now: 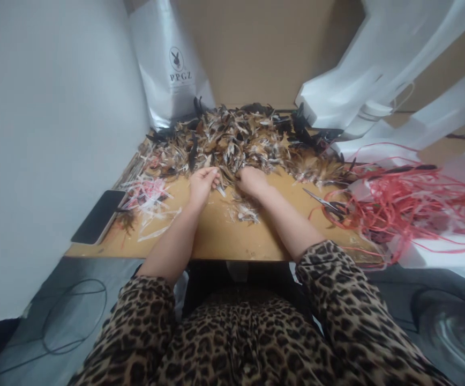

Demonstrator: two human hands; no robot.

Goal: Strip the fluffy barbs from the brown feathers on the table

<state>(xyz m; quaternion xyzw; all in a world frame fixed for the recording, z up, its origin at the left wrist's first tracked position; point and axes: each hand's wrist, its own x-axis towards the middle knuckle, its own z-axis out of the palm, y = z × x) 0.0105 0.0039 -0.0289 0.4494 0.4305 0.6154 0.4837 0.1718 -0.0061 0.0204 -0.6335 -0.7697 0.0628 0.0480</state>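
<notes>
A broad heap of brown, black and white feathers (252, 134) covers the back of the wooden table (216, 236). At its front edge my left hand (204, 185) is closed in a pinch, thumb against the fingers, with a feather at the fingertips. Just to the right, my right hand (252, 181) reaches into the heap with its fingers curled. Feathers hide those fingertips, so what they grip cannot be made out. Between and below the hands lie a pale-tipped feather (221, 190) and a small tuft of whitish fluff (247, 213).
Scissors (329, 203) lie right of my right arm, beside a tangle of red plastic string (417, 198). On the left are a phone (99, 217) and a pile of white and pink strips (146, 193). A white printed bag (172, 64) stands behind the feathers.
</notes>
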